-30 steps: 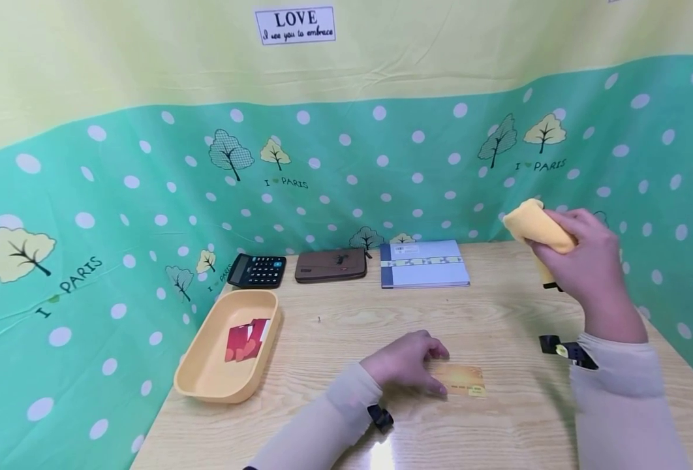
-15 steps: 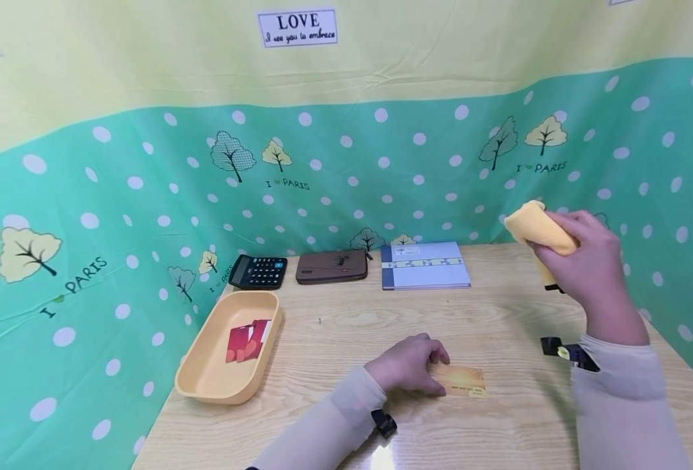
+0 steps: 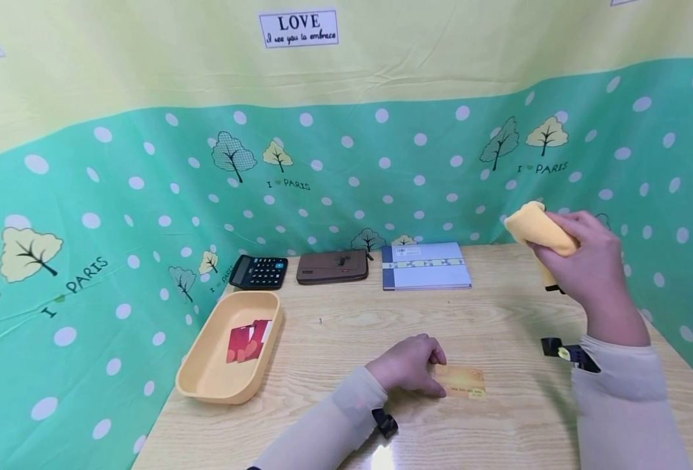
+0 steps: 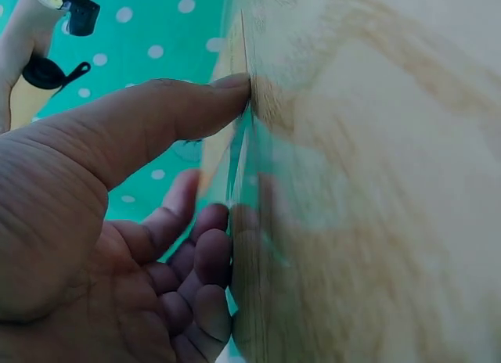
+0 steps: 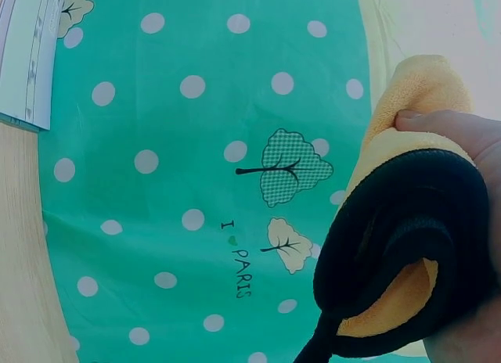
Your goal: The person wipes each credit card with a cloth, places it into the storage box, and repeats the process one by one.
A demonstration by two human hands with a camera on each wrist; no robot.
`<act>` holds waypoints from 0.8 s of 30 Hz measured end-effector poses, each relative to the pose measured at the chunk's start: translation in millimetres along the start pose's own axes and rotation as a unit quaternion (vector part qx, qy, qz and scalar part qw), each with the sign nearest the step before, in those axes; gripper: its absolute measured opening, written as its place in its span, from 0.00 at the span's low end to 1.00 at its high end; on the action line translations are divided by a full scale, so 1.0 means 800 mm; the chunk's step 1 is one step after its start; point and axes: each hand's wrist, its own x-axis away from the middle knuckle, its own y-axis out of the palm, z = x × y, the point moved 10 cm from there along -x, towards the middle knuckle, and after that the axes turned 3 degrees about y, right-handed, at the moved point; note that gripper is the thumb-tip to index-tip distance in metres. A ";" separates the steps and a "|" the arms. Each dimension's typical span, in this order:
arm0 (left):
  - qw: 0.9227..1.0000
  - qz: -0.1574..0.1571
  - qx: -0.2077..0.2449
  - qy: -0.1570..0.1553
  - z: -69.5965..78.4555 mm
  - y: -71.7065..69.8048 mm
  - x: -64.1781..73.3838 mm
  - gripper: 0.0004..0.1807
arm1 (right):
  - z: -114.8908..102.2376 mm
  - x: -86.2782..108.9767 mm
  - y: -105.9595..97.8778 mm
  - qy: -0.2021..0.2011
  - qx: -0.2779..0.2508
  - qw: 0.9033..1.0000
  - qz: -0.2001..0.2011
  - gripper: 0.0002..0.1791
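A gold bank card (image 3: 466,380) lies on the wooden table, in front of the person in the head view. My left hand (image 3: 408,365) is at its left end, thumb by the near edge and index finger by the far edge, pinching it; the left wrist view shows the thumb tip against the tabletop, other fingers curled. Raised at the right, my right hand (image 3: 587,254) grips a folded yellow cloth (image 3: 540,228). Black edging (image 5: 399,230) on the cloth curls into a loop in the right wrist view. Most right fingers are hidden there.
To the left stands a beige tray (image 3: 190,378) with red cards (image 3: 246,341) in it. Along the back lie a black calculator (image 3: 258,272), a brown wallet (image 3: 332,267) and a blue-white notebook (image 3: 426,271). A green dotted curtain (image 3: 335,189) encloses the table's back and sides.
The left index fingertip has drawn in slightly toward the card's end. The right hand keeps the cloth raised in the same place, and the view has shifted a little.
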 end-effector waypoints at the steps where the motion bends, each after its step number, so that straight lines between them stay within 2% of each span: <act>1: 1.000 0.002 0.014 0.001 -0.001 0.000 0.000 0.26 | 0.000 0.000 0.000 0.000 0.000 1.000 0.000 0.28; 5: 0.995 0.014 0.102 0.012 -0.004 -0.004 -0.001 0.25 | -0.002 0.000 0.000 0.003 0.003 1.000 -0.004 0.28; 8: 0.986 0.024 0.166 0.022 -0.007 -0.011 -0.001 0.21 | -0.003 0.000 0.001 0.001 0.004 1.000 -0.005 0.28; 10: 0.976 0.035 0.213 0.026 -0.012 -0.018 -0.002 0.17 | -0.005 0.000 0.001 -0.006 0.001 1.000 -0.003 0.28; 12: 0.963 0.051 0.262 0.026 -0.020 -0.029 -0.003 0.15 | -0.007 0.001 0.000 -0.015 -0.001 1.000 0.000 0.28; 14: 0.947 0.073 0.313 0.027 -0.028 -0.045 -0.002 0.14 | -0.009 0.002 0.001 -0.022 -0.004 1.000 0.002 0.28; 17: 0.921 0.113 0.371 0.039 -0.038 -0.080 0.006 0.14 | -0.014 0.004 0.003 -0.029 -0.003 1.000 0.003 0.28; 20: 0.898 0.162 0.405 0.057 -0.047 -0.122 0.020 0.15 | -0.020 0.005 0.007 -0.039 -0.002 0.999 0.001 0.28; 24: 0.876 0.219 0.424 0.075 -0.056 -0.172 0.046 0.16 | -0.031 0.009 0.015 -0.060 -0.008 0.998 -0.005 0.28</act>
